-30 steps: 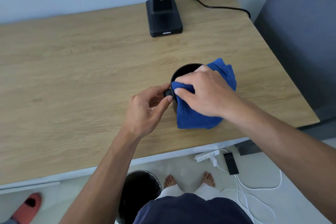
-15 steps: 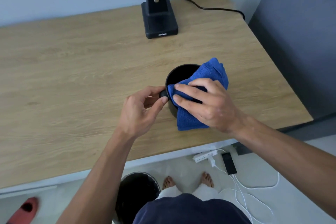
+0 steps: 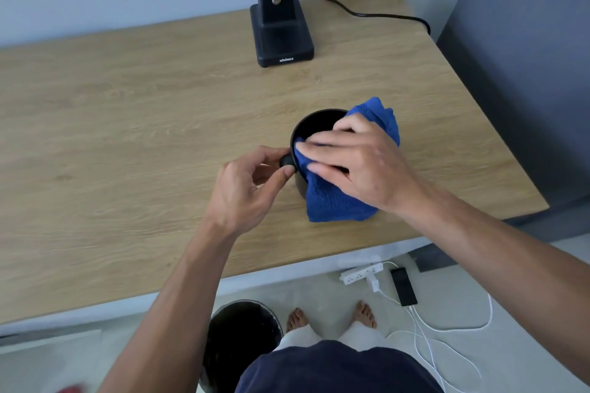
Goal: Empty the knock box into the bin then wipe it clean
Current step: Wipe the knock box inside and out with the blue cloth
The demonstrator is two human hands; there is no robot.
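A round black knock box [image 3: 314, 126] stands upright on the wooden table [image 3: 127, 124], right of centre. A blue cloth [image 3: 335, 201] is draped over its near rim and hangs down its front side. My right hand [image 3: 354, 159] lies flat on the cloth, fingers pointing left, pressing it against the rim. My left hand [image 3: 252, 185] pinches the small black knob [image 3: 286, 161] on the box's left side between thumb and fingers. A black bin [image 3: 239, 338] stands on the floor below the table edge, partly hidden by my left forearm.
A black coffee grinder [image 3: 277, 19] stands at the table's back, its cable running right. On the floor lie a white power strip [image 3: 360, 273], a phone [image 3: 404, 285] and white cables. My bare feet [image 3: 332, 317] are right of the bin. A grey wall panel stands to the right.
My right hand slid back along the rim and flattened over the cloth, bunching the cloth toward the far right. My left hand kept its grip on the knob. The view shifted slightly.
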